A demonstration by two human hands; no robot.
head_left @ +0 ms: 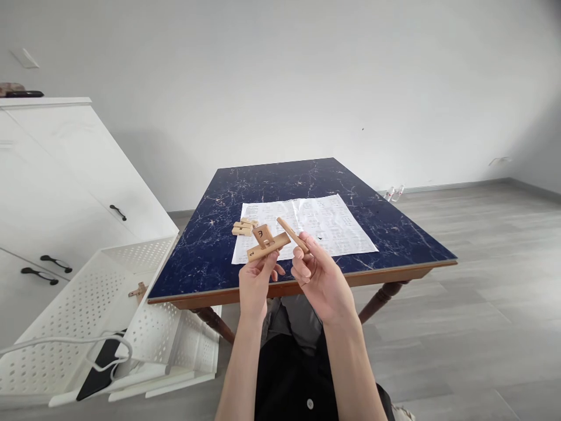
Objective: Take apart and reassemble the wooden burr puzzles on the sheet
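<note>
My left hand (pixel 257 280) is closed on two joined wooden puzzle pieces (pixel 272 245): a long notched bar with a shorter block standing across it. Dark handwritten marks show on both. Between the thumb and fingers of my right hand (pixel 321 272) is a slim wooden stick (pixel 291 234), tilted up to the left and apart from the joined pieces. Behind my left hand, several pale wooden blocks (pixel 242 228) lie together at the left edge of a printed paper sheet (pixel 346 225). The sheet's print is too small to read.
The sheet lies on a dark blue marble-patterned table (pixel 280 178) with a wooden edge. White perforated shelving (pixel 83 310) stands at the left, holding a wooden piece (pixel 139 291), a black flat object (pixel 105 362) and a white cable (pixel 56 340). A white cabinet (pixel 65 175) rises behind it.
</note>
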